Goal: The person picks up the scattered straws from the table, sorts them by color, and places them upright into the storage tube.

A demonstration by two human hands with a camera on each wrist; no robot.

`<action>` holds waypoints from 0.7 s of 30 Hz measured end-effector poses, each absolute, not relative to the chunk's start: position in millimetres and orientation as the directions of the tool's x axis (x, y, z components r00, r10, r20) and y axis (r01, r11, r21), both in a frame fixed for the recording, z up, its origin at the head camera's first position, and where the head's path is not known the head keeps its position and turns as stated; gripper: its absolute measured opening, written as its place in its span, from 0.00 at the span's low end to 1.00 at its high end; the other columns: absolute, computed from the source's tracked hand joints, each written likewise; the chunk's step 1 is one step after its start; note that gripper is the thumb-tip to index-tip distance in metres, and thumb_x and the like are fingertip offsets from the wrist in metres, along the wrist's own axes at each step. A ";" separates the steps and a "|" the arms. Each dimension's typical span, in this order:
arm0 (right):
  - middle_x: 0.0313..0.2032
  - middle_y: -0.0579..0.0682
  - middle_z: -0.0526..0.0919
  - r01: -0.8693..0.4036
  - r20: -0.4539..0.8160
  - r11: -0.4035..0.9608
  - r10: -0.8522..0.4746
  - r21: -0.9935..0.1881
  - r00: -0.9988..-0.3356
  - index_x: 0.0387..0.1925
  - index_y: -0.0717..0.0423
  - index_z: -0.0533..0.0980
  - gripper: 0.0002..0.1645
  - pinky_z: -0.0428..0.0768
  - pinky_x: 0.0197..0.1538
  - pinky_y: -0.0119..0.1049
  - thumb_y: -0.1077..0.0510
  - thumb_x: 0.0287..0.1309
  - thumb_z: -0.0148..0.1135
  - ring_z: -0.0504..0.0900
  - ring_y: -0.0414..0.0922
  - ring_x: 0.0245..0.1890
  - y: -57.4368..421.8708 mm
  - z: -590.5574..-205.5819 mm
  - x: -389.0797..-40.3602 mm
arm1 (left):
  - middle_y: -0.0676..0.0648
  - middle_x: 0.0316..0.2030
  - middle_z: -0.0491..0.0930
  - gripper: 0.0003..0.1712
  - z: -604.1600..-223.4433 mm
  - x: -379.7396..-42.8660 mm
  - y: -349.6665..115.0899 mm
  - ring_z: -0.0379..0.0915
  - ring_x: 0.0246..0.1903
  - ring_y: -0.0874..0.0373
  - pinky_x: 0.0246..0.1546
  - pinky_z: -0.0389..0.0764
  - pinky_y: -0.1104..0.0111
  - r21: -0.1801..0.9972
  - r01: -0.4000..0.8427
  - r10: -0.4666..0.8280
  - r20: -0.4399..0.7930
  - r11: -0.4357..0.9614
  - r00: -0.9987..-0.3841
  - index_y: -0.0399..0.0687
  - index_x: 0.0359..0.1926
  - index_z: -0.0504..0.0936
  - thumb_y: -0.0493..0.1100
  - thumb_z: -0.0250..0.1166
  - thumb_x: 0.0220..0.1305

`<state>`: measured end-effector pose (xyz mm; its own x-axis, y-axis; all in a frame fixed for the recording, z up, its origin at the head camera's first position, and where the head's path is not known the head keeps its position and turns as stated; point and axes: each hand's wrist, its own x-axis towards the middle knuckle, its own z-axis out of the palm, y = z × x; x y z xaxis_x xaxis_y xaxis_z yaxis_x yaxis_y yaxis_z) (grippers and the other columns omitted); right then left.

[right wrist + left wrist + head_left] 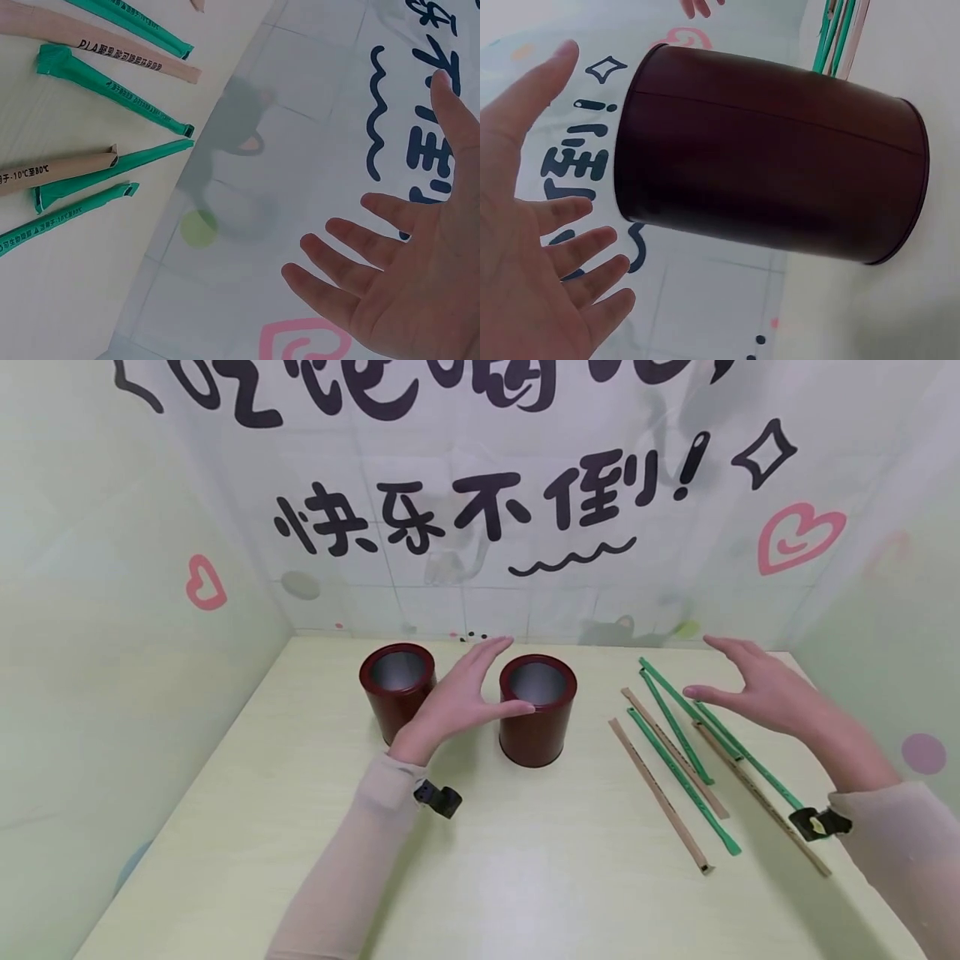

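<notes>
Two dark red cylindrical cans stand upright with their tops uncovered. My left hand is raised between them, thumb and fingers spread, nearest the right can; the left can is partly hidden behind it. In the left wrist view that hand is beside the rim of a can, holding nothing. My right hand hovers over the far end of several paper-wrapped straws, its fingers apart and its palm free. Some wrappers are green, others brown, lying loosely crossed on the right of the table.
The pale table is walled in by a printed white sheet at the back and pale panels at both sides. A small dark device is strapped at each wrist.
</notes>
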<state>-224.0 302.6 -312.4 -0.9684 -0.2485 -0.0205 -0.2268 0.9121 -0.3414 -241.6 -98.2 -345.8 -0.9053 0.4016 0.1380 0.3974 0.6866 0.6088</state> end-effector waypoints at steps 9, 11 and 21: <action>0.72 0.71 0.58 -0.245 -0.020 0.884 -0.275 -0.398 -0.961 0.75 0.63 0.53 0.54 0.68 0.60 0.71 0.39 0.61 0.65 0.64 0.70 0.67 303.6 -328.1 -220.2 | 0.48 0.75 0.58 0.55 -363.7 -249.3 -91.1 0.56 0.75 0.51 0.74 0.63 0.54 0.756 0.358 0.388 0.150 0.547 -0.909 0.53 0.76 0.57 0.58 0.76 0.53; 0.71 0.71 0.59 -0.243 -0.024 0.877 -0.278 -0.415 -0.960 0.75 0.63 0.54 0.53 0.69 0.60 0.71 0.39 0.61 0.65 0.64 0.71 0.66 303.0 -331.0 -218.9 | 0.48 0.74 0.60 0.55 -366.5 -251.0 -90.8 0.58 0.73 0.50 0.73 0.64 0.56 0.788 0.349 0.397 0.145 0.508 -0.906 0.50 0.76 0.58 0.55 0.76 0.53; 0.69 0.68 0.66 -0.261 -0.083 0.758 -0.383 -0.597 -0.920 0.73 0.63 0.59 0.38 0.77 0.57 0.63 0.48 0.71 0.56 0.70 0.69 0.65 300.0 -344.7 -206.2 | 0.46 0.74 0.59 0.54 -374.9 -255.8 -88.8 0.58 0.74 0.50 0.74 0.64 0.53 0.849 0.320 0.440 0.118 0.420 -0.890 0.48 0.77 0.56 0.48 0.76 0.55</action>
